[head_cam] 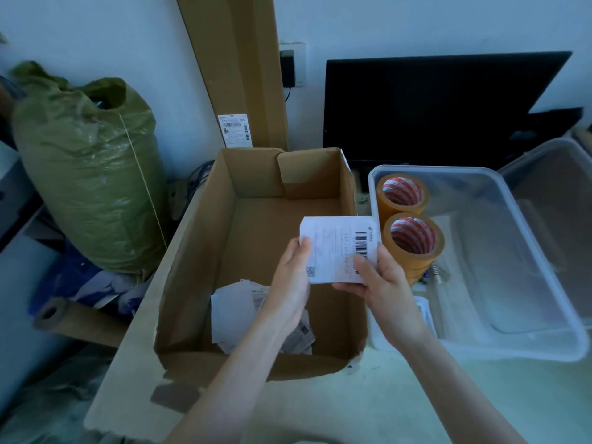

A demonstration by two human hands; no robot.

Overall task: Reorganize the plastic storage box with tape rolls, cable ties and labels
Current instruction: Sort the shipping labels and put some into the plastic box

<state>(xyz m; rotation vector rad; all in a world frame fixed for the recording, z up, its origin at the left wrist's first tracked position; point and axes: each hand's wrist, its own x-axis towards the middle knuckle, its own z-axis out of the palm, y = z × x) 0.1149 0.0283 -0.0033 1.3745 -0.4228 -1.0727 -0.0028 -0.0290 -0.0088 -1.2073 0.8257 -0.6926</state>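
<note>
Both hands hold a white barcode label (336,245) above the right side of an open cardboard box (198,238). My left hand (293,280) grips the label's left edge and my right hand (381,283) pinches its lower right corner. Several more labels (237,309) lie loose on the cardboard box's floor. To the right stands the clear plastic storage box (499,344), with two yellow tape rolls (413,238) at its left end. Small items (432,275) lie beside the rolls, too blurred to name.
A stuffed green bag (89,181) stands at the left. Tall cardboard (237,68) leans on the wall behind the box, beside a black monitor (432,107). The clear lid (551,200) rests at the far right. A cardboard tube (77,318) lies at the lower left.
</note>
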